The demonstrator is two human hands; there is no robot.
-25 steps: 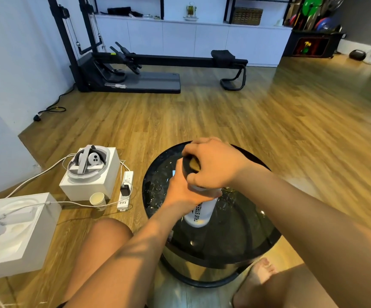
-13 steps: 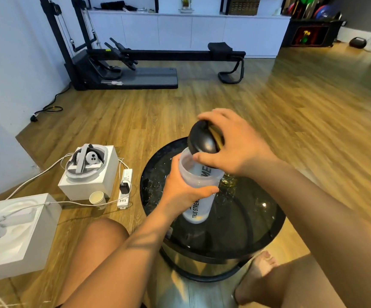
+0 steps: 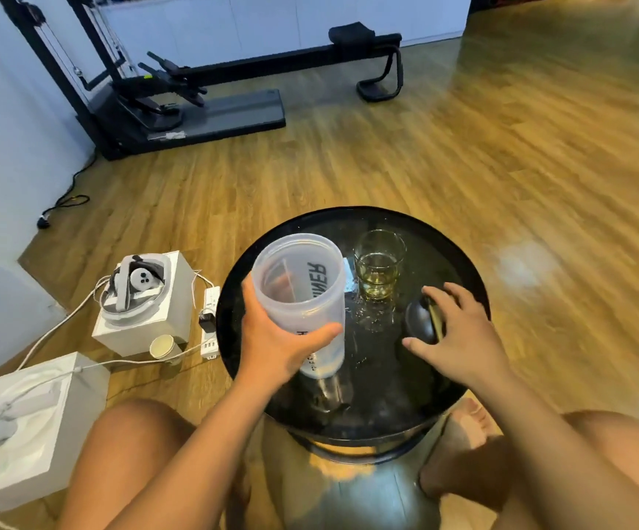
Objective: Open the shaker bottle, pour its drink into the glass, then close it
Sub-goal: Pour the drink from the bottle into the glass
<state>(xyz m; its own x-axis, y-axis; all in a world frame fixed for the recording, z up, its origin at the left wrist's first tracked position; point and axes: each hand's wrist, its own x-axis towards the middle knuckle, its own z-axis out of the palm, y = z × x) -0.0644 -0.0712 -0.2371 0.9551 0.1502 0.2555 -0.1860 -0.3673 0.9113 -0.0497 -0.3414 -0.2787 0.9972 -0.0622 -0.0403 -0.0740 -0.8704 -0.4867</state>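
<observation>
Step in hand: lid off, pour judged to be next.
Left grip: the left hand [image 3: 272, 338] was wrapped around the shaker bottle [image 3: 302, 296], holding it mouth-open above the tabletop's [image 3: 459, 239] left edge, tilted slightly toward the camera.
Right grip: the right hand [image 3: 451, 330] rested with spread fingers on the black lid [image 3: 419, 323], setting it down near the tabletop's right edge; whether it was pinching the lid could not be told.
Glass: the glass [image 3: 379, 265] stood upright toward the far edge, just beside the bottle, between bottle and lid.
Contents: the glass held a shallow layer of yellowish liquid; the bottle's level was not clear through the frosted wall.
Doing it well: bring the bottle's rim over the glass mouth, tip slowly, and steady the glass with the freed hand, since a wide mouth likely pours fast.
Risk: drops already glistened on the tabletop, so the glass could slide.
</observation>
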